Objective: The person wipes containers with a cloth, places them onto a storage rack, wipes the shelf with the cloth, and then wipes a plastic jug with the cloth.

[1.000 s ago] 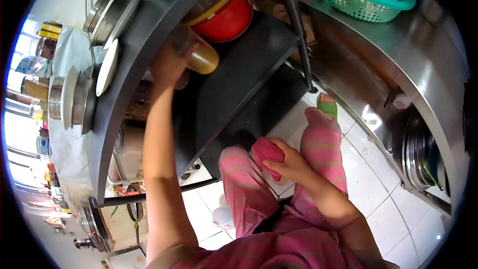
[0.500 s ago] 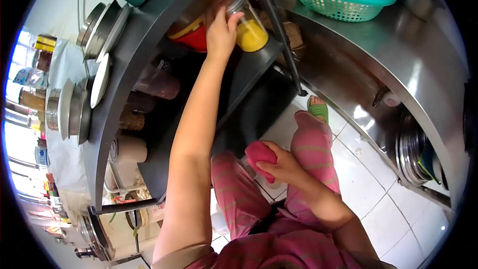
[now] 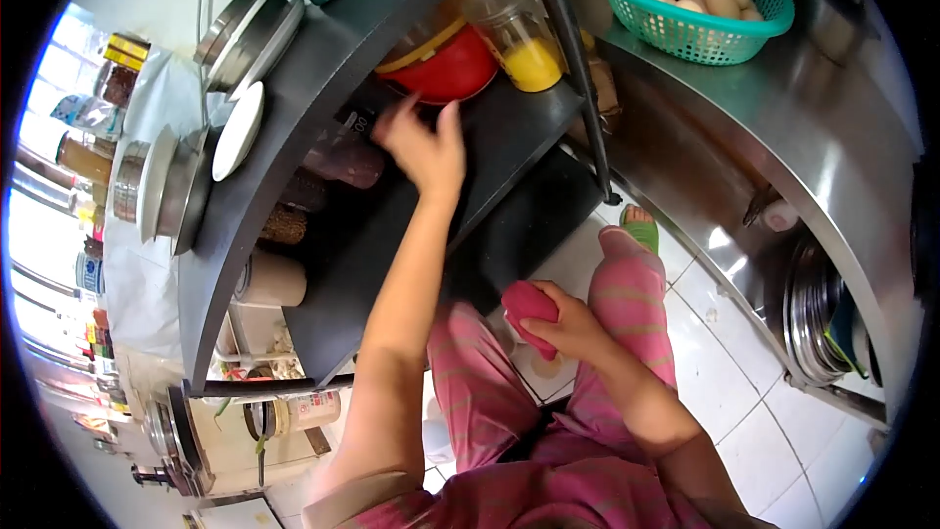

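Note:
My left hand [image 3: 428,149] is over the dark shelf [image 3: 524,137], fingers spread and slightly blurred, with nothing in it. Just beyond it sits a red bowl with a yellow rim [image 3: 446,64]. To the bowl's right stands a clear jar with yellow contents [image 3: 529,54], near the shelf's front post. Several jars, one with purplish contents [image 3: 348,159], line the shelf on the left of my hand. Lower down, my right hand [image 3: 563,325] is wrapped round a folded pink cloth [image 3: 529,312] above my knees.
A green basket [image 3: 685,24] of eggs rests on the steel counter [image 3: 803,113] at upper right. Stacked metal plates [image 3: 813,313] stand beneath it. Plates and pans [image 3: 240,132] lie along the shelf unit's top. A white container [image 3: 274,279] sits at the shelf's lower left.
My left hand moved the yellow jar from beside the purplish jar to the right of the red bowl, let it go and drew back. My right hand still holds the cloth.

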A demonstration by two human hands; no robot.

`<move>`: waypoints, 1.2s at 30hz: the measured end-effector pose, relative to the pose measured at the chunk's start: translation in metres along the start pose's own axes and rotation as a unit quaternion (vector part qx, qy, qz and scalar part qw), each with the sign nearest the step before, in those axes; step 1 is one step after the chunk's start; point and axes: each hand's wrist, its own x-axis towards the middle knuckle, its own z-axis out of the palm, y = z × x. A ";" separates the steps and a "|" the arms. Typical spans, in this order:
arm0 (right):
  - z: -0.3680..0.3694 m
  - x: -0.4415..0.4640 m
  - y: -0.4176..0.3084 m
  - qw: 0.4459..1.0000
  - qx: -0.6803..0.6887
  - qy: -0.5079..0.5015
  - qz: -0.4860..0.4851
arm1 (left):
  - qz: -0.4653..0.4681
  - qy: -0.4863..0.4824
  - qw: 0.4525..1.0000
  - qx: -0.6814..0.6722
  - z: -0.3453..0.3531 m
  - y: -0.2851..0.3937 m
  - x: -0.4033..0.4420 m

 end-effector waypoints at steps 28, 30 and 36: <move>0.011 0.011 0.006 0.989 0.139 -0.049 0.012 | -0.304 -0.123 0.903 -0.278 -0.079 -0.096 -0.048; 0.014 0.009 0.008 0.993 0.116 -0.033 0.016 | -0.301 -0.132 0.903 -0.277 -0.095 -0.093 -0.059; 0.019 0.004 0.002 0.988 0.142 -0.047 0.034 | -0.319 -0.127 0.894 -0.288 -0.107 -0.073 -0.061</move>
